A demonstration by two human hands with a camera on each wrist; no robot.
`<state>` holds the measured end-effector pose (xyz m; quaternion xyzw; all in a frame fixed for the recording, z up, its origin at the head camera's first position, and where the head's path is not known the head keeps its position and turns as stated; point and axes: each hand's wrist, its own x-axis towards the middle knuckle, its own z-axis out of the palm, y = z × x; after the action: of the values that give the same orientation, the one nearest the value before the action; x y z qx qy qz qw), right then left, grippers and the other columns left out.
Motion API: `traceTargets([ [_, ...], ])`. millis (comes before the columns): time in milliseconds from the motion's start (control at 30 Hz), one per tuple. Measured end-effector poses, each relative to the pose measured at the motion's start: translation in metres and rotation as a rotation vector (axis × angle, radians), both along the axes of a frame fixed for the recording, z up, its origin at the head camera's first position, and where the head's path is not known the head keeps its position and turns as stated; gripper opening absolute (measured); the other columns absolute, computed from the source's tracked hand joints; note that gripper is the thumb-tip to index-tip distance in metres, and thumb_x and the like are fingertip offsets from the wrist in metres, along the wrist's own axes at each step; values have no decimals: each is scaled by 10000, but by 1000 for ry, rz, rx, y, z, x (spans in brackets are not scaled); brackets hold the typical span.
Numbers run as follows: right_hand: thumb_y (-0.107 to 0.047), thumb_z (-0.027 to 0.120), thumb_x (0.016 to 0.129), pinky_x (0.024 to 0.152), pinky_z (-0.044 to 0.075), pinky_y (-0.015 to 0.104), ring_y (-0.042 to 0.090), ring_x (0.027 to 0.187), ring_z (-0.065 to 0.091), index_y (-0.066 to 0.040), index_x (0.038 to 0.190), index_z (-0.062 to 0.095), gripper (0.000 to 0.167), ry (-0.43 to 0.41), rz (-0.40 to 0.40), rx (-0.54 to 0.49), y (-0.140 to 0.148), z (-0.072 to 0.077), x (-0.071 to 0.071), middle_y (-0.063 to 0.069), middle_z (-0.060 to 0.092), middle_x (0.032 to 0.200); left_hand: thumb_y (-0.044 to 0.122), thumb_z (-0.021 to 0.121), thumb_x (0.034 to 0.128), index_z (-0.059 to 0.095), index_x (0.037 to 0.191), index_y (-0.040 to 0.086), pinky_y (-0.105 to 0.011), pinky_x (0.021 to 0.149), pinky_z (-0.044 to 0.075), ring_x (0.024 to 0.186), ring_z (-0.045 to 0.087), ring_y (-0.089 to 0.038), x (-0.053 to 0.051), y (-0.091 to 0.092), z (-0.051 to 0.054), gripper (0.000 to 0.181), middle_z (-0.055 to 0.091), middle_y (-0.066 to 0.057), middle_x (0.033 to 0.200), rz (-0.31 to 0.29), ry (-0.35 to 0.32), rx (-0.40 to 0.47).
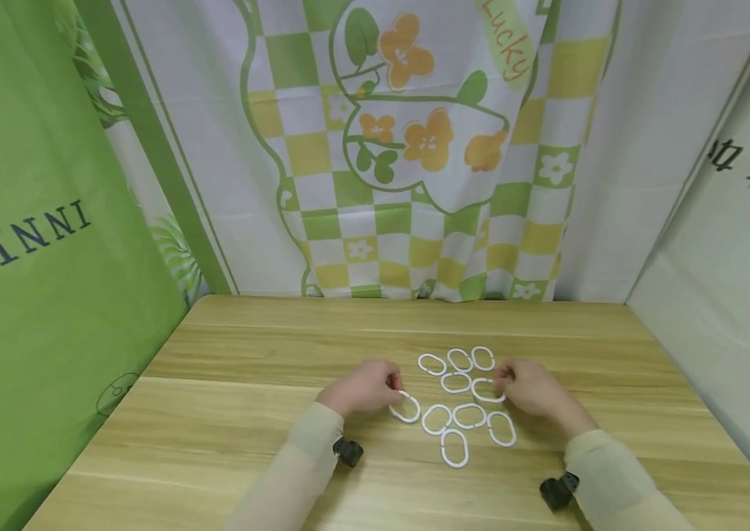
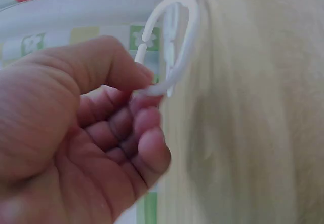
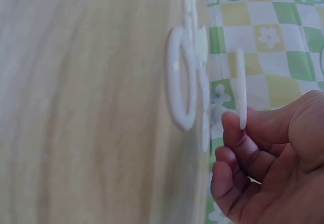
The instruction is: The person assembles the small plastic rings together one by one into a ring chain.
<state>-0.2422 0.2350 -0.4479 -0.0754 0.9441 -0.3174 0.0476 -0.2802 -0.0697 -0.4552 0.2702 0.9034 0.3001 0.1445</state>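
Between thumb and fingers the left hand (image 1: 368,387) pinches one white oval ring (image 1: 406,407); the left wrist view shows this ring (image 2: 190,36) with a small gap in its side, held by its end in the left hand (image 2: 96,127). The right hand (image 1: 534,387) pinches a second white ring (image 1: 486,391) by its right end. Seen edge-on in the right wrist view, that ring (image 3: 241,89) stands off the table in the right hand (image 3: 268,158). Several more white rings (image 1: 454,448) lie between the two hands, some touching or close together.
The wooden table (image 1: 235,435) reaches back to a patterned curtain (image 1: 414,221). A green cloth (image 1: 36,221) hangs at the left and a white one (image 1: 713,243) at the right. Small black devices (image 1: 348,451) are strapped at both wrists.
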Motion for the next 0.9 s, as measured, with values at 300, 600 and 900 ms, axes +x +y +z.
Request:
traceTargets([
  [300, -88, 650, 917, 683, 472, 333, 148, 741, 561, -49, 938, 680, 54, 87, 76, -100, -14, 12, 5, 5, 643, 812, 75, 681, 853, 698, 922, 76, -230, 658, 471, 706, 540, -64, 0, -2, 13, 71, 604, 73, 762, -16, 68, 117],
  [600, -92, 651, 934, 634, 482, 279, 123, 751, 570, -58, 914, 670, 44, 147, 227, -209, -36, 18, 14, -31, 641, 843, 63, 678, 835, 683, 879, 112, -207, 649, 464, 699, 522, -41, 8, 6, 17, 66, 581, 86, 752, -118, 191, 167],
  [900, -66, 653, 931, 634, 484, 277, 110, 741, 564, -90, 880, 667, 57, 192, 275, -204, -53, 19, 17, -54, 626, 822, 83, 681, 884, 686, 931, 91, -191, 704, 458, 779, 532, -51, 19, 14, 27, 48, 600, 90, 829, -191, 253, 180],
])
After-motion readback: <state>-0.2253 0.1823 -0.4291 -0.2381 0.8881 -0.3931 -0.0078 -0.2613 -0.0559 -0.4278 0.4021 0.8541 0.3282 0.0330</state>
